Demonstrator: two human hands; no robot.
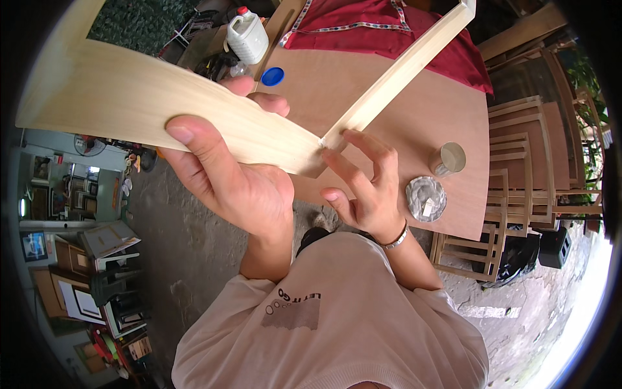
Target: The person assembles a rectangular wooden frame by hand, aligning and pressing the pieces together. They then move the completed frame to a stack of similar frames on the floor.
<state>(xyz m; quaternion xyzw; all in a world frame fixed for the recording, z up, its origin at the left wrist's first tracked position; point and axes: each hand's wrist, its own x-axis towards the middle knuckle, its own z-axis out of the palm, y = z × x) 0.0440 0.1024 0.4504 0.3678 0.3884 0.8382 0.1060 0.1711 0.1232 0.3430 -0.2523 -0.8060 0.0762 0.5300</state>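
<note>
A can (448,159) sits on the worktop (453,110), contents unclear to me, beside a grey round dish (416,194) bearing a small pale piece (428,207). Over the worktop, the wooden frame (129,91) runs its broad side rightward to a corner; its narrow side points away, up-right. The left hand's (240,188) fingers clamp the broad side; the right hand's (372,201), spread, touch the corner.

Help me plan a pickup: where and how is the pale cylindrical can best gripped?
Probably around the curved side wall of the pale cylindrical can, coming from its right: it looks upright, and the round grey dish sits close on its near-left side.
</note>
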